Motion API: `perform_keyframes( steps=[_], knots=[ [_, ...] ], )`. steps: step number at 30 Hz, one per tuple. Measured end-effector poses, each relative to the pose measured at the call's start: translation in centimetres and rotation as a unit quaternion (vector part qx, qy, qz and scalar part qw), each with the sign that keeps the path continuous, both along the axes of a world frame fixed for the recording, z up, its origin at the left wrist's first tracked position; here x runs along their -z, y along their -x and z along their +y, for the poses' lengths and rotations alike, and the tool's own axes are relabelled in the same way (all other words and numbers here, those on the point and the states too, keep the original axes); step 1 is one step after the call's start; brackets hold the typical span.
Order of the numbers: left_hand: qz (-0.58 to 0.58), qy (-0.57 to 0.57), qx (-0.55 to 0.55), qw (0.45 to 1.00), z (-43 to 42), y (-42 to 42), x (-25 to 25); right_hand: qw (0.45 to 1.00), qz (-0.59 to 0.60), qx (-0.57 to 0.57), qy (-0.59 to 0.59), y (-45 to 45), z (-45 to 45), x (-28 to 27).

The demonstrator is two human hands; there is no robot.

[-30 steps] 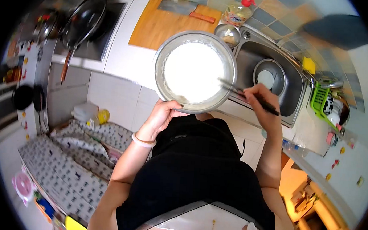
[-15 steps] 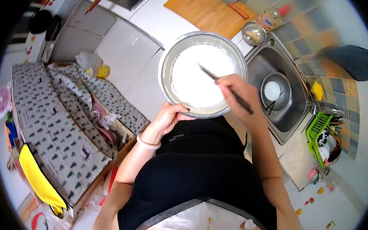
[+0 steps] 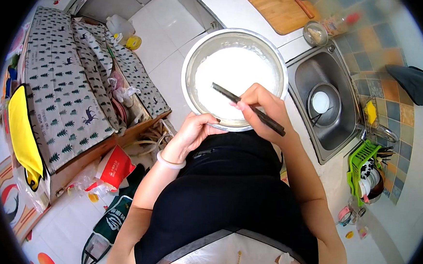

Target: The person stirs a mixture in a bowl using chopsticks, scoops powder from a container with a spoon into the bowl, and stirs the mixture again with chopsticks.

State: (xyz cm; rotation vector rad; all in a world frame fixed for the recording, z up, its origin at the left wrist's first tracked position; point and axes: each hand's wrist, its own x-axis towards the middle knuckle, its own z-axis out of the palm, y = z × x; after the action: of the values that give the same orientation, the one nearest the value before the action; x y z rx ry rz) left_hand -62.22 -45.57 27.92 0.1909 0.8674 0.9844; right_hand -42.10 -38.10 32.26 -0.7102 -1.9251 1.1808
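My left hand (image 3: 191, 134) grips the near-left rim of a metal bowl (image 3: 191, 68), its thumb over the edge. White stuff (image 3: 239, 68) fills much of the bowl; whether it is flour or a batter I cannot tell. In my right hand (image 3: 267, 111) is a pair of dark chopsticks (image 3: 225, 91), pinched together and slanting over the bowl's near side. Their tips point left above the white stuff; contact with it is unclear.
To the right a sink (image 3: 304, 82) holds a metal basin (image 3: 337, 110) with a white bowl (image 3: 321, 102). A green dish rack (image 3: 357, 162) stands beyond it. Ahead lies a cutting board (image 3: 272, 10). A cloth-covered box (image 3: 72, 104) is at left, a red bag (image 3: 115, 167) below.
The chopstick tips have swung from the bowl's middle toward its near left, and my right hand has shifted slightly down-left. My view has turned, showing more floor at left.
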Motion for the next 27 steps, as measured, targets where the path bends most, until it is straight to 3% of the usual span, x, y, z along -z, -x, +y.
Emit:
perform_keyframes(
  steps=[4,8,12,14,17,21,25,27],
  knots=[
    [0.027,0.001,0.0,1.0,-1.1,-1.3,-0.1,0.996,0.019,0.079,0.041,-0.5,0.3,0.4],
    [0.024,0.002,-0.019,1.0,-0.7,-3.8,-0.7,1.0,0.011,-0.001,0.0,-3.1,0.0,0.2],
    [0.043,0.002,-0.012,0.999,0.2,-7.1,-0.7,0.996,0.042,0.076,0.034,-5.9,1.7,1.0],
    [0.04,0.002,-0.012,0.999,0.8,-8.5,-0.3,0.999,0.029,0.038,-0.016,-7.4,1.7,0.7],
    [0.04,0.009,-0.019,0.999,1.7,-10.7,0.2,0.999,0.017,-0.032,0.035,-10.6,2.1,0.5],
    [0.056,0.003,-0.03,0.998,2.1,-13.7,0.7,0.998,0.036,0.041,-0.008,-12.3,3.7,1.4],
    [0.05,0.032,-0.033,0.998,3.9,-14.8,2.2,0.997,0.0,-0.043,0.063,-15.3,4.2,1.6],
    [0.058,0.044,-0.029,0.997,5.0,-15.1,3.7,0.99,-0.04,0.034,0.129,-17.1,5.2,2.5]
  ],
)
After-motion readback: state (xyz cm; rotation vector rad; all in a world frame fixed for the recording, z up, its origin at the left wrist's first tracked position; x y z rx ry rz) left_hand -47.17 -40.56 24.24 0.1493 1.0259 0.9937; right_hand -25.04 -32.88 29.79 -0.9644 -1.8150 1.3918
